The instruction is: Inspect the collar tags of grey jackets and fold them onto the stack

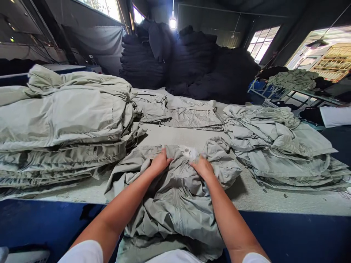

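A grey-green zip jacket [178, 204] lies crumpled across the near edge of the table, its lower part hanging over toward me. Its zip runs down the middle. My left hand [160, 162] is closed on the fabric near the jacket's far edge, thumb pointing up. On the other side of the same edge, my right hand [202, 167] is closed on the cloth, slightly blurred. Between the two hands a white patch [189, 152] shows at the jacket's opening; what it is I cannot tell. The fabric under my fingers is partly hidden.
A tall stack of similar garments [82, 113] stands at left, and a lower, looser pile [276, 146] at right. Folded garments [192, 113] lie farther back on the pale tabletop [175, 135]. Dark stacked cloth [189, 62] rises behind. A lit bulb [173, 22] hangs above.
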Action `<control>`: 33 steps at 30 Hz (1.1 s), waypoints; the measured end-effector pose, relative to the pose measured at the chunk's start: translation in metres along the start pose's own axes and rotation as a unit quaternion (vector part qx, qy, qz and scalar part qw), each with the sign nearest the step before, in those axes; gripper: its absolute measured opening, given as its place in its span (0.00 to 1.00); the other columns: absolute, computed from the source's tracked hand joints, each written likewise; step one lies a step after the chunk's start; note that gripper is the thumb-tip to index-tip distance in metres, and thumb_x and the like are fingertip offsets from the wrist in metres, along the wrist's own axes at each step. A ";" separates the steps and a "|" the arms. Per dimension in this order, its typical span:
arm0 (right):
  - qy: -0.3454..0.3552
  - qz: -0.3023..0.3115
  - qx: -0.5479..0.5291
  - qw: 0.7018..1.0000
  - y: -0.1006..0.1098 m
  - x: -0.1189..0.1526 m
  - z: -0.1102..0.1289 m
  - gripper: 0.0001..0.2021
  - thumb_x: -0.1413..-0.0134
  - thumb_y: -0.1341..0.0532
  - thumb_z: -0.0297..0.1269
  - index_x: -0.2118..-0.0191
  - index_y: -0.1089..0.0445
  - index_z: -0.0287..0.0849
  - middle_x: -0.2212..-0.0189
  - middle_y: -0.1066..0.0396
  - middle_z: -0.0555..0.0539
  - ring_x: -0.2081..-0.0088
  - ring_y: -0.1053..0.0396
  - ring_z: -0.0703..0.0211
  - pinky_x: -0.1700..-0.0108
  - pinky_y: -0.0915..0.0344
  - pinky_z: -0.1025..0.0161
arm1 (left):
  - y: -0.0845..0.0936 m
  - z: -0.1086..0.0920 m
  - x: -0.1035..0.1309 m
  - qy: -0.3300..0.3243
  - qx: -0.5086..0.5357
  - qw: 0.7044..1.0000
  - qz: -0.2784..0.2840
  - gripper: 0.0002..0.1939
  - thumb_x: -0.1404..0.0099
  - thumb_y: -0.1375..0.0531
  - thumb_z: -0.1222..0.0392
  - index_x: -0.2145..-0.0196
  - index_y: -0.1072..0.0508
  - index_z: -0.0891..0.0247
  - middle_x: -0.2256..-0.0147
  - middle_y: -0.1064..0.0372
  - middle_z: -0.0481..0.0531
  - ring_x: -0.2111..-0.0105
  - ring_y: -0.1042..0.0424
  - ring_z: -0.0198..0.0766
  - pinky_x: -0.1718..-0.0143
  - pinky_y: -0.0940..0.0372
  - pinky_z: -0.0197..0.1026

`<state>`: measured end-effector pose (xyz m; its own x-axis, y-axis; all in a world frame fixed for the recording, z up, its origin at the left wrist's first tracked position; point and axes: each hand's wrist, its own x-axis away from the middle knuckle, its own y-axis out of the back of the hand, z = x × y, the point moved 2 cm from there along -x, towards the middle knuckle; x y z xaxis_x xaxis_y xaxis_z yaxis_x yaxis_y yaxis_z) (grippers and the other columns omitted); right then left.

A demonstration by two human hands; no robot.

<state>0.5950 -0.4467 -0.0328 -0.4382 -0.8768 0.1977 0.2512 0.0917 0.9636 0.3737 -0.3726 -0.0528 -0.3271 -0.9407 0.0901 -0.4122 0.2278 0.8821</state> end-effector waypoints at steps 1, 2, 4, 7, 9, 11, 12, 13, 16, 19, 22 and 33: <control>0.009 0.018 -0.007 1.000 -0.006 -0.002 -0.001 0.30 0.35 0.37 0.51 0.37 0.32 0.34 0.47 0.23 0.30 0.45 0.24 0.41 0.51 0.32 0.57 | -0.007 -0.001 -0.001 0.000 0.004 1.000 0.016 0.25 0.28 0.41 0.54 0.39 0.32 0.72 0.52 0.21 0.66 0.50 0.22 0.53 0.50 0.32 0.46; 0.028 0.024 -0.017 0.999 -0.011 -0.001 -0.004 0.26 0.35 0.36 0.50 0.40 0.29 0.37 0.47 0.22 0.32 0.46 0.24 0.42 0.52 0.33 0.59 | -0.013 0.000 0.002 -0.009 0.008 1.000 0.027 0.21 0.29 0.41 0.55 0.43 0.30 0.69 0.55 0.20 0.63 0.52 0.21 0.51 0.52 0.31 0.44; 0.069 -0.002 -0.047 0.996 -0.017 0.011 -0.016 0.19 0.34 0.39 0.45 0.43 0.27 0.41 0.51 0.20 0.37 0.49 0.23 0.45 0.53 0.33 0.61 | -0.020 0.008 0.019 -0.028 0.035 0.999 0.024 0.16 0.27 0.45 0.56 0.46 0.28 0.64 0.61 0.19 0.55 0.59 0.20 0.44 0.56 0.30 0.41; 0.106 -0.132 -0.102 0.980 -0.017 0.039 -0.038 0.18 0.32 0.45 0.41 0.43 0.28 0.42 0.56 0.19 0.38 0.53 0.22 0.44 0.53 0.32 0.58 | -0.017 0.030 0.055 -0.067 0.106 0.989 -0.073 0.17 0.24 0.52 0.57 0.44 0.31 0.58 0.63 0.20 0.52 0.62 0.20 0.42 0.56 0.28 0.42; 0.131 -0.235 -0.138 0.953 -0.011 0.055 -0.045 0.20 0.30 0.48 0.42 0.41 0.30 0.41 0.56 0.20 0.36 0.53 0.22 0.41 0.50 0.31 0.55 | -0.010 0.041 0.073 -0.105 0.112 0.978 -0.144 0.15 0.27 0.50 0.56 0.47 0.29 0.58 0.60 0.20 0.55 0.57 0.21 0.47 0.52 0.28 0.47; 0.162 -0.292 -0.173 0.926 -0.001 0.059 -0.041 0.24 0.30 0.51 0.43 0.36 0.34 0.39 0.52 0.22 0.32 0.49 0.24 0.39 0.46 0.31 0.52 | 0.000 0.044 0.076 -0.120 0.092 0.973 -0.176 0.16 0.29 0.47 0.57 0.47 0.29 0.59 0.56 0.21 0.59 0.52 0.22 0.52 0.48 0.28 0.51; 0.176 -0.300 -0.190 0.918 0.005 0.056 -0.036 0.26 0.29 0.52 0.43 0.32 0.39 0.37 0.48 0.23 0.31 0.46 0.25 0.39 0.44 0.31 0.51 | 0.005 0.042 0.072 -0.116 0.094 0.971 -0.185 0.19 0.29 0.47 0.57 0.43 0.31 0.61 0.53 0.21 0.61 0.50 0.23 0.53 0.47 0.28 0.52; 0.184 -0.297 -0.204 0.914 0.010 0.049 -0.030 0.30 0.29 0.52 0.42 0.28 0.45 0.35 0.44 0.26 0.30 0.43 0.26 0.40 0.43 0.31 0.51 | 0.010 0.039 0.065 -0.109 0.104 0.970 -0.191 0.24 0.28 0.47 0.56 0.37 0.36 0.62 0.49 0.23 0.63 0.47 0.24 0.53 0.46 0.29 0.53; 0.203 -0.242 -0.195 0.929 0.016 0.024 -0.011 0.39 0.31 0.48 0.40 0.22 0.64 0.36 0.30 0.39 0.31 0.33 0.35 0.44 0.35 0.35 0.49 | 0.014 0.028 0.042 -0.115 0.094 0.972 -0.183 0.40 0.27 0.44 0.52 0.25 0.57 0.65 0.31 0.39 0.69 0.32 0.36 0.54 0.35 0.36 0.56; 0.210 -0.124 -0.080 0.967 -0.007 0.013 -0.004 0.39 0.33 0.43 0.40 0.22 0.57 0.42 0.24 0.51 0.35 0.25 0.49 0.42 0.28 0.46 0.43 | -0.004 0.032 0.037 -0.130 -0.035 0.987 -0.087 0.44 0.30 0.38 0.47 0.24 0.51 0.57 0.24 0.57 0.66 0.25 0.57 0.65 0.29 0.52 0.70; 0.166 -0.013 0.046 0.985 -0.046 0.029 -0.015 0.33 0.30 0.43 0.47 0.24 0.47 0.50 0.22 0.57 0.40 0.24 0.59 0.31 0.29 0.55 0.28 | -0.027 0.053 0.059 -0.123 -0.125 0.984 0.036 0.41 0.31 0.37 0.41 0.26 0.42 0.52 0.23 0.65 0.63 0.25 0.67 0.74 0.33 0.56 0.80; 0.266 -0.038 0.049 0.962 -0.028 0.072 -0.005 0.27 0.28 0.47 0.51 0.31 0.34 0.48 0.41 0.25 0.35 0.37 0.30 0.40 0.35 0.38 0.45 | 0.004 0.028 0.087 -0.247 -0.143 0.958 0.016 0.33 0.26 0.44 0.40 0.29 0.37 0.54 0.32 0.36 0.64 0.32 0.39 0.59 0.32 0.44 0.62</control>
<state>0.5607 -0.5147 -0.0460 0.0576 -0.9978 0.0315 0.1412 0.0393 0.9892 0.3199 -0.4464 -0.0548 -0.7269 -0.6850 -0.0485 -0.1690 0.1100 0.9795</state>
